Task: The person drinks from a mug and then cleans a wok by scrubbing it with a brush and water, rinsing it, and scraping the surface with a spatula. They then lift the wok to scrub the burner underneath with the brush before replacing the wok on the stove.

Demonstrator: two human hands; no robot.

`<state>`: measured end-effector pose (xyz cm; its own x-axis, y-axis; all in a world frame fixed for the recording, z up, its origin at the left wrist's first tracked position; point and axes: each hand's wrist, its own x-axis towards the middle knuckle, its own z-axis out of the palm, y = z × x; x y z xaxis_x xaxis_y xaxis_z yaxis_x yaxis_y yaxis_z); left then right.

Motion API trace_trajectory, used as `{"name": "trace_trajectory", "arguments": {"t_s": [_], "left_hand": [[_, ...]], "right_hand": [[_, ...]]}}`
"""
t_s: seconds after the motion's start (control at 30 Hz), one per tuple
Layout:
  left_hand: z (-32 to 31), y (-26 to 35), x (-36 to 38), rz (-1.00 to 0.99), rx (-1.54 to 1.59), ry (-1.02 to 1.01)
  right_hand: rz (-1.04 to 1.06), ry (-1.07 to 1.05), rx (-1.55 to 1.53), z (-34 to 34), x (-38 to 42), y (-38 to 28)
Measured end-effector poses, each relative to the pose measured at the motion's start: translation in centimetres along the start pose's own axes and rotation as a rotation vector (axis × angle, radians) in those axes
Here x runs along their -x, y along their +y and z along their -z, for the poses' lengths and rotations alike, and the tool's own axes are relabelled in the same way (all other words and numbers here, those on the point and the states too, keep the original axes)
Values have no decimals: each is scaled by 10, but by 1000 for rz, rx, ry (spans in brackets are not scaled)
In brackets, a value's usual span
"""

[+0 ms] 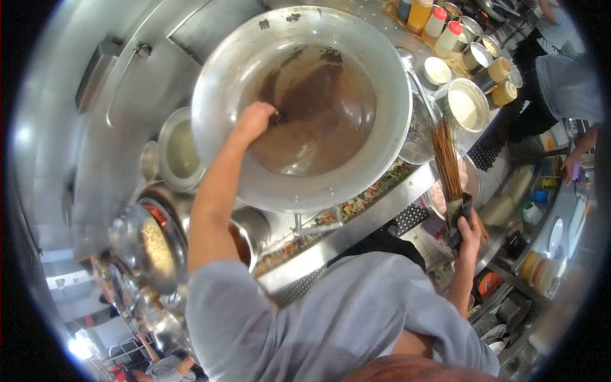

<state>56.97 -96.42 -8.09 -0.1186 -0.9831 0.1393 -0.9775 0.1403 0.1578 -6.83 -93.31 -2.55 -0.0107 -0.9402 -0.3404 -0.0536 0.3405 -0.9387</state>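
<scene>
A very large metal wok [213, 159] holds brown, murky liquid with a darker patch in it. My left hand [254, 121] is over the wok's near left part, fingers closed at the edge of the liquid. A small dark thing shows at its fingertips, too unclear to name. Off to the right, my right hand [470, 232] is wrapped round the dark-bound handle of a bamboo brush [448, 159]. The brush's thin brown sticks point up and away, beside the wok's right rim.
Bottles [434, 25], a white bowl [437, 70] and a pot of pale liquid [464, 107] stand at upper right. Left are a metal pot [183, 149] and a pan of yellow food [158, 247]. Food scraps line the gutter [356, 205]. Another person [566, 83] stands at right.
</scene>
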Motion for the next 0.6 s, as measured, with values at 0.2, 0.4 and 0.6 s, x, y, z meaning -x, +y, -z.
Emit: {"name": "trace_trajectory", "arguments": {"t_s": [0.2, 0.4, 0.6], "left_hand": [[10, 11, 14, 15, -15, -67], [48, 42, 26, 270, 79, -320], [97, 65, 23, 754, 1037, -227]], "right_hand": [[-25, -31, 0, 10, -6, 6], [-21, -41, -3, 8, -7, 2], [-24, -37, -14, 9, -10, 1]]}}
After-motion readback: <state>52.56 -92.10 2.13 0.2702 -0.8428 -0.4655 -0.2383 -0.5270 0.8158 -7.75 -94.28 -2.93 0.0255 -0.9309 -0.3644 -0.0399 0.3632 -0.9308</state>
